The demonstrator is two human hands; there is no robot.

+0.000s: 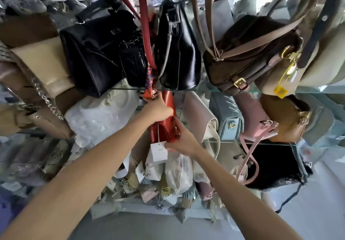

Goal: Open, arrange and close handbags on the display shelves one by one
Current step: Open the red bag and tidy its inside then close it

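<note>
Red handbag (168, 120) — both hands gripping.

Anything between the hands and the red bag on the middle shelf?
Nothing visible. Both hands are already on the red bag: the left hand holds its upper part, the right hand its lower edge by the white tag. A white bag and a cream bag crowd its sides.

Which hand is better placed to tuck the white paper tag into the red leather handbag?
Right hand: it touches the white paper tag, while the left hand grips the red leather handbag higher up.
</note>
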